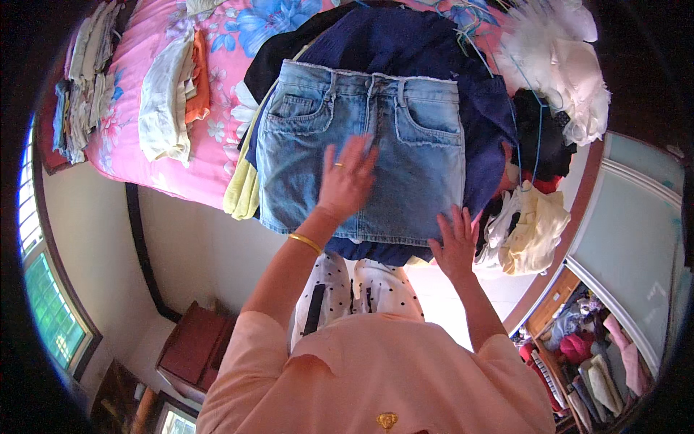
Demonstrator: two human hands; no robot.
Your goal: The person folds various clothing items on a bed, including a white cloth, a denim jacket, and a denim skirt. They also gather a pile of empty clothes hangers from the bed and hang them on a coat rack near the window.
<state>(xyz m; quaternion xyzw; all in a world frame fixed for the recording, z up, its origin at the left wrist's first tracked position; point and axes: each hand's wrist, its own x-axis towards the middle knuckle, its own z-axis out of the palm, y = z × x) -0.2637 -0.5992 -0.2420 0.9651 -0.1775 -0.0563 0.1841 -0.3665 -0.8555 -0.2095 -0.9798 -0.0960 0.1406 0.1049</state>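
Observation:
A blue denim skirt (412,179) with frayed waistband and pocket edges lies spread flat, waistband away from me. Under it is a pile of clothes, mostly a dark navy garment (401,43), with a yellow-green one (242,190) showing at the left. My left hand (348,179), slightly blurred, is over the skirt's middle, fingers apart. It wears a ring, with a gold bangle on the wrist. My right hand (454,238) rests with spread fingers at the skirt's near right corner. Neither hand grips anything.
A pink floral bedspread (217,97) covers the bed. Folded white (165,103) and orange garments (199,81) lie left, with stacked clothes (87,81) beyond. White tulle clothing (574,65) and cream garments (534,228) sit right, near an open wardrobe (591,347). A reddish wooden cabinet (190,342) stands behind left.

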